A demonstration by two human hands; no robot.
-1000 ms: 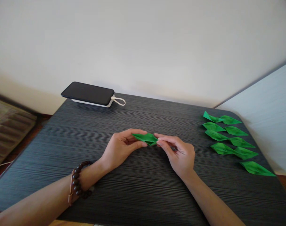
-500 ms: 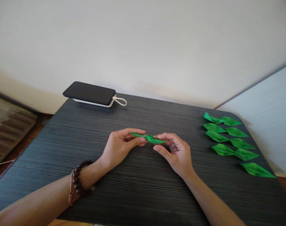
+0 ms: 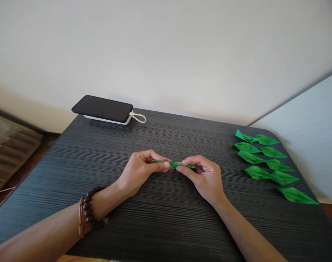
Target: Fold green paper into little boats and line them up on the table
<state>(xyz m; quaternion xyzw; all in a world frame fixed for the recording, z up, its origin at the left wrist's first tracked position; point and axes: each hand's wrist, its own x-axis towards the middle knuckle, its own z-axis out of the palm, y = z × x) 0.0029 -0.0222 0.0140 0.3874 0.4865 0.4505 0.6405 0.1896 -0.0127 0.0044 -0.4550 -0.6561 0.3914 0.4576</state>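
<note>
A narrow folded piece of green paper (image 3: 173,163) is held edge-on just above the dark striped table (image 3: 160,218), near its middle. My left hand (image 3: 140,171) pinches its left end between thumb and fingers. My right hand (image 3: 206,178) pinches its right end the same way. Both hands rest low over the tabletop, and a beaded bracelet (image 3: 86,216) circles my left wrist.
Several finished green folded paper shapes (image 3: 266,163) lie in rows at the table's right side. A black phone on a white power bank (image 3: 102,109) with a loop strap sits at the far left edge. A pale wall stands behind, and a light panel (image 3: 313,138) at right.
The green paper has been turned from showing its broad face to lying thin and edge-on. My right hand's fingers have closed onto its right end.
</note>
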